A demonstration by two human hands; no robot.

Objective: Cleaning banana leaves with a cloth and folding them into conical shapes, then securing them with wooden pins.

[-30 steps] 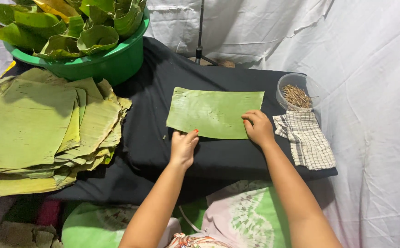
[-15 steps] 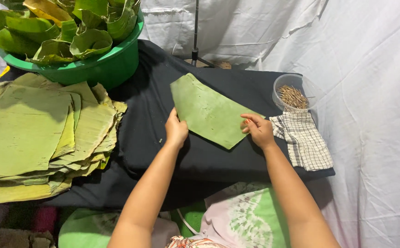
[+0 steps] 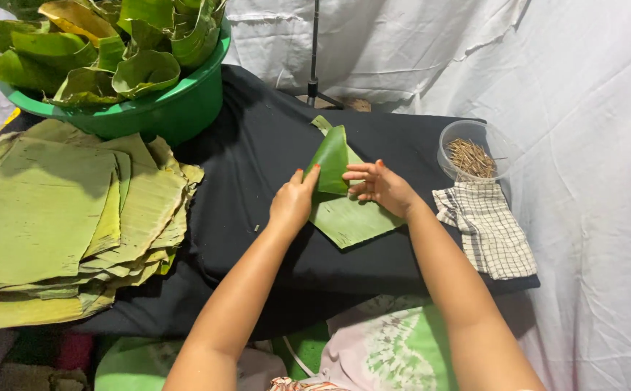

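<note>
— What surrounds the work surface?
— A low table under a black cloth, with wrinkled white sheeting draped behind and to the right.
— Anything standing there?
— A thin dark stand pole rises at the back. Light falls evenly, soft shadows only.

- Banana leaf piece: a flat-cut green sheet, matte and finely ribbed, lying on the black cloth of the tabletop, to the right of the green basin.
- Fold: its upper part is lifted and curled over into a glossy, darker green cone-like flap, standing tilted above the flat lower part.
- Lower part: a pale corner points toward the near edge of the tabletop, well apart from the basin.
- Contact: left hand pinches the flap's left edge; right hand touches its right side.
</note>
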